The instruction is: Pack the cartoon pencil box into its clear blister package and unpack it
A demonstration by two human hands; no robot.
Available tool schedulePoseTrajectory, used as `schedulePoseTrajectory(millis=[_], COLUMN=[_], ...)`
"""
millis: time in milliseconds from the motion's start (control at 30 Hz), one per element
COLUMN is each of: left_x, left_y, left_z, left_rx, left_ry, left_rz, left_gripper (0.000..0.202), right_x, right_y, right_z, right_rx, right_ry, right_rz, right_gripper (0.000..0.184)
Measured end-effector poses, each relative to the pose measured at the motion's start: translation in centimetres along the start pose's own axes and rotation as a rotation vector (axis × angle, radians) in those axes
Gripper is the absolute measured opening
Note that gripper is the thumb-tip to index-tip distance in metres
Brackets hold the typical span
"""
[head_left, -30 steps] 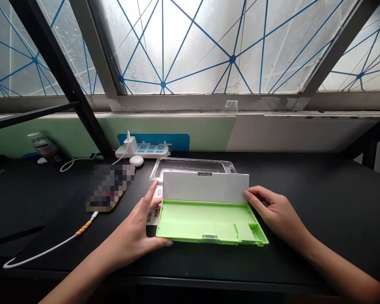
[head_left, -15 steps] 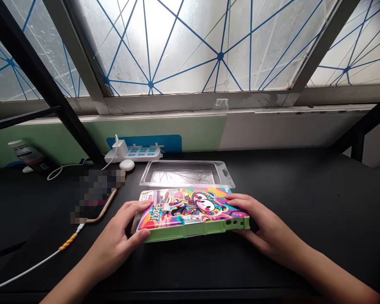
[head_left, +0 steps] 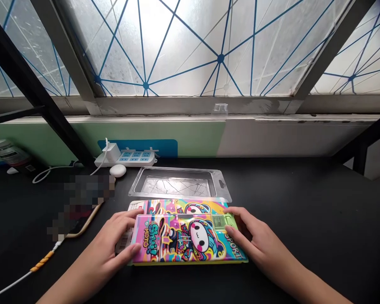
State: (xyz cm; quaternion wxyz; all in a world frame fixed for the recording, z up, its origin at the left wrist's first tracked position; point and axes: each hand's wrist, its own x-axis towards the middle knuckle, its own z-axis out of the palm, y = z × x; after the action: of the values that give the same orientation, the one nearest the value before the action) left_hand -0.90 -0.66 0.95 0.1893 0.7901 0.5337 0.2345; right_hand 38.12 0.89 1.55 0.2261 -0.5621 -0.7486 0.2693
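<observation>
A colourful pencil case (head_left: pixel 190 240) with a cartoon figure, yellow-green edges and a small green window at its right end is between my hands, printed face up. Behind it shows a printed backing card (head_left: pixel 167 206) with a matching picture; its lower part is hidden. My left hand (head_left: pixel 112 245) grips the left end, thumb at the front corner, fingers over the card's edge. At the right end, my right hand (head_left: pixel 256 242) holds the case, with the thumb on top beside the green window. A clear plastic blister shell (head_left: pixel 180 185) lies just beyond, on the black table.
Left of the case are a phone (head_left: pixel 82 207) on a white cable (head_left: pixel 15 283) and a round white item (head_left: pixel 118 170). A power strip (head_left: pixel 136 157) and a bottle (head_left: pixel 12 156) stand near the wall. A clear cup (head_left: pixel 221 109) sits on the sill.
The pencil case has tilted so its printed face points more towards me, and its green side with round holes no longer shows. My right thumb has moved from beneath onto its top.
</observation>
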Motion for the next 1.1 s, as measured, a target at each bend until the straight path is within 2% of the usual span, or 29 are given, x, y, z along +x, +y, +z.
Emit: schedulePoseTrajectory(millis=[133, 300, 400, 533, 667, 767, 933, 1100], left_x=[-1.0, -1.7, -1.5, -1.3, -1.2, -1.1, -0.9, -1.0], left_y=[-0.1, -0.8, -1.0, -1.0, -0.7, -0.4, 0.0, 0.1], left_z=[1.0, 1.3, 1.1, 0.9, 0.8, 0.7, 0.4, 0.4], left_rx=[-0.049, -0.044, 0.005, 0.021, -0.011, -0.013, -0.003, -0.014], left_ry=[0.119, 0.059, 0.034, 0.032, 0.038, 0.037, 0.034, 0.026], left_rz=[-0.037, -0.001, 0.041, 0.041, 0.012, 0.005, 0.029, 0.027], left_gripper=[0.057, 0.092, 0.096, 0.101, 0.106, 0.109, 0.112, 0.112], right_x=[0.0, 0.2, 0.9, 2.5, 3.9, 4.4, 4.5, 4.4], right_y=[0.3, -1.0, -3.5, -7.6, -10.2, -10.7, -10.5, -10.4], right_z=[-0.2, -0.4, 0.4, 3.2, 5.9, 6.6, 6.7, 6.9], right_rx=[-0.17, -0.41, -0.482, -0.565, -0.635, -0.648, -0.6, -0.603], right_ry=[0.122, 0.332, 0.297, 0.145, 0.146, 0.147, 0.121, 0.191], right_rz=[-0.159, -0.457, -0.545, -0.52, -0.483, -0.481, -0.437, -0.496], right_gripper=[0.03, 0.019, 0.022, 0.033, 0.034, 0.029, 0.027, 0.017])
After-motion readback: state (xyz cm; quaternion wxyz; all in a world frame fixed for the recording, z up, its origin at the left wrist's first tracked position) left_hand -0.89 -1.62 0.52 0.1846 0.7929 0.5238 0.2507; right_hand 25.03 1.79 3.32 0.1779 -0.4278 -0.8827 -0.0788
